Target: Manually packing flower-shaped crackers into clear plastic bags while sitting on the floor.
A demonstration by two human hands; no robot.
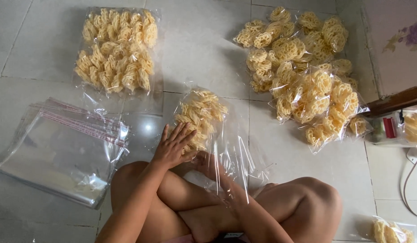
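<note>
I sit cross-legged on a tiled floor. A clear plastic bag (226, 148) partly filled with yellow flower-shaped crackers (200, 112) lies in front of my knees. My left hand (173, 145) rests flat on the outside of the bag, fingers spread, pressing on the crackers. My right hand (208, 164) is inside the bag's open end, seen through the plastic; its fingers are blurred by the film.
A filled cracker bag (116, 49) lies at the far left. Several filled bags (303, 67) are heaped at the far right. A stack of empty clear bags (64, 148) lies at my left. A wooden edge (395, 101), a small bag (390, 231) and a cable (408, 180) are on the right.
</note>
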